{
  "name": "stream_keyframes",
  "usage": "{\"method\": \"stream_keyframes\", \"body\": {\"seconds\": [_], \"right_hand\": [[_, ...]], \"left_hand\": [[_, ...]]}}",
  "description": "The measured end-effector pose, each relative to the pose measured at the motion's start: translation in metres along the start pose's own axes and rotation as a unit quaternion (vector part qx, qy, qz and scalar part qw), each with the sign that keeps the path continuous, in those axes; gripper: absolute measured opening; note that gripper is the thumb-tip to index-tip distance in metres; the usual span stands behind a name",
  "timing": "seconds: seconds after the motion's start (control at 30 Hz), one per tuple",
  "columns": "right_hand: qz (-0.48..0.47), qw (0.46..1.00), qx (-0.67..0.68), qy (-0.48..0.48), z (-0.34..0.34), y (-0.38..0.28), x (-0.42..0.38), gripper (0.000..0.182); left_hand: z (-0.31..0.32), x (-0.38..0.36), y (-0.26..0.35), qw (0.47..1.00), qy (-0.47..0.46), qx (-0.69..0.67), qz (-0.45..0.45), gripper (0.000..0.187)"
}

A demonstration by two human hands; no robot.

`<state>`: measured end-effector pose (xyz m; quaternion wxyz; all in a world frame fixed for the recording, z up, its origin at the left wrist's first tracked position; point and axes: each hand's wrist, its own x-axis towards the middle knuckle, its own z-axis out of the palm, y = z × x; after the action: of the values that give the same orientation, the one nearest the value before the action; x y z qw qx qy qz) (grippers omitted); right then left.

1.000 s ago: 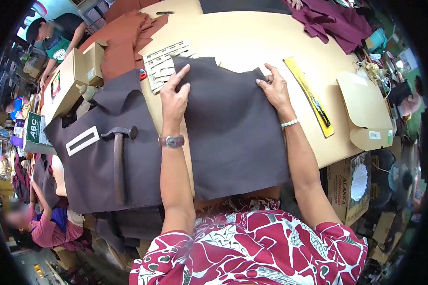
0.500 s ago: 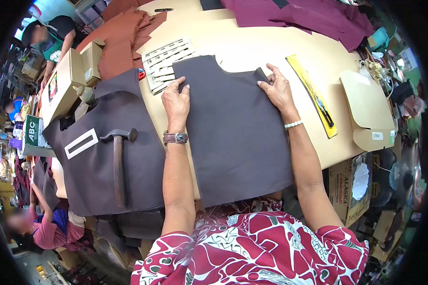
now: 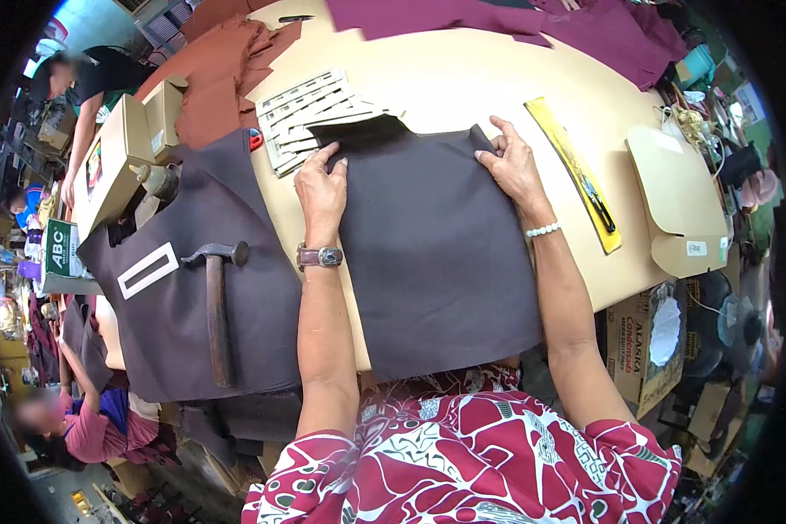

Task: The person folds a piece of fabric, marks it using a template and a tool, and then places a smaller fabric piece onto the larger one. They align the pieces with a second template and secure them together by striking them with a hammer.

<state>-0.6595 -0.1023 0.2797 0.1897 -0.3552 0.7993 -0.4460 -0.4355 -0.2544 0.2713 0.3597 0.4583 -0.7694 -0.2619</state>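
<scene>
Over a cream desk (image 3: 445,74), both hands at a dark sheet

Near the upper corners of a dark brown, smooth, flexible sheet (image 3: 437,253), the left hand (image 3: 321,199) and right hand (image 3: 517,175) rest at opposite edges. The left fingers are loosely curled, thumb and forefinger slightly apart at the edge; whether they pinch it cannot be told. The right thumb and forefinger are spread wide, with the sheet's curled corner between them. The sheet lies at the near side of the desk, its upper left part raised in a fold.

Just beyond the left hand lie overlapping pale slotted strips (image 3: 299,109). Further left, a wooden-handled metal hammer (image 3: 217,319) and a white slotted rectangle (image 3: 148,270) rest on another dark brown piece (image 3: 157,336).

Behind that piece is a tan cardboard box (image 3: 118,148); its contents cannot be made out, nor can those of the green-and-white ABC box (image 3: 59,247). Right of the right hand, a black-handled tool (image 3: 599,212) lies on a flat yellow strip (image 3: 561,153), near an opened tan cardboard folder (image 3: 679,196).
</scene>
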Motion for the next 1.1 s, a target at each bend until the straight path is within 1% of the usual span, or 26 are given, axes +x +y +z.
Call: {"method": "stream_keyframes", "body": {"seconds": [0.07,0.13,0.23,0.27,0.37,0.47,0.53,0.63,0.73,0.93,1.1], "right_hand": [[-0.008,1.0,0.0,0.002,0.0,0.0,0.001,0.063],[0.013,1.0,-0.017,0.001,-0.002,-0.005,0.002,0.063],[0.034,0.999,-0.026,0.011,-0.002,-0.015,0.004,0.064],[0.04,0.999,-0.027,0.015,-0.002,-0.017,0.004,0.064],[0.012,0.999,-0.033,0.015,-0.001,-0.007,0.007,0.066],[0.033,0.999,0.004,0.004,-0.003,-0.009,0.006,0.066],[0.03,1.0,0.001,0.006,-0.003,-0.007,0.006,0.066],[0.018,1.0,-0.013,0.018,0.001,0.001,0.01,0.065],[0.016,0.999,-0.033,0.019,0.001,-0.002,0.009,0.064],[0.013,0.997,-0.07,0.022,0.006,0.002,0.01,0.064],[0.003,0.995,-0.093,0.028,0.005,0.001,0.009,0.064]], "left_hand": [[-0.004,0.0,0.008,1.0,-0.012,0.006,-0.008,0.028],[-0.003,0.001,0.01,1.0,-0.019,0.009,-0.009,0.027],[0.007,0.003,-0.001,0.999,0.031,0.01,0.041,0.024],[0.009,0.003,-0.002,0.999,0.028,-0.002,0.032,0.024],[0.012,0.004,-0.005,0.999,0.027,-0.02,0.014,0.022],[0.013,0.006,-0.005,0.999,0.032,-0.022,0.008,0.021],[0.014,0.006,-0.004,0.999,0.036,-0.038,0.0,0.02],[0.011,0.006,0.001,0.999,0.034,0.004,0.019,0.02],[0.017,0.009,-0.011,0.994,0.063,0.036,0.077,0.023],[0.012,0.007,-0.002,0.998,0.056,0.032,0.026,0.021],[0.01,0.007,-0.003,0.997,0.046,0.045,0.034,0.022]]}}
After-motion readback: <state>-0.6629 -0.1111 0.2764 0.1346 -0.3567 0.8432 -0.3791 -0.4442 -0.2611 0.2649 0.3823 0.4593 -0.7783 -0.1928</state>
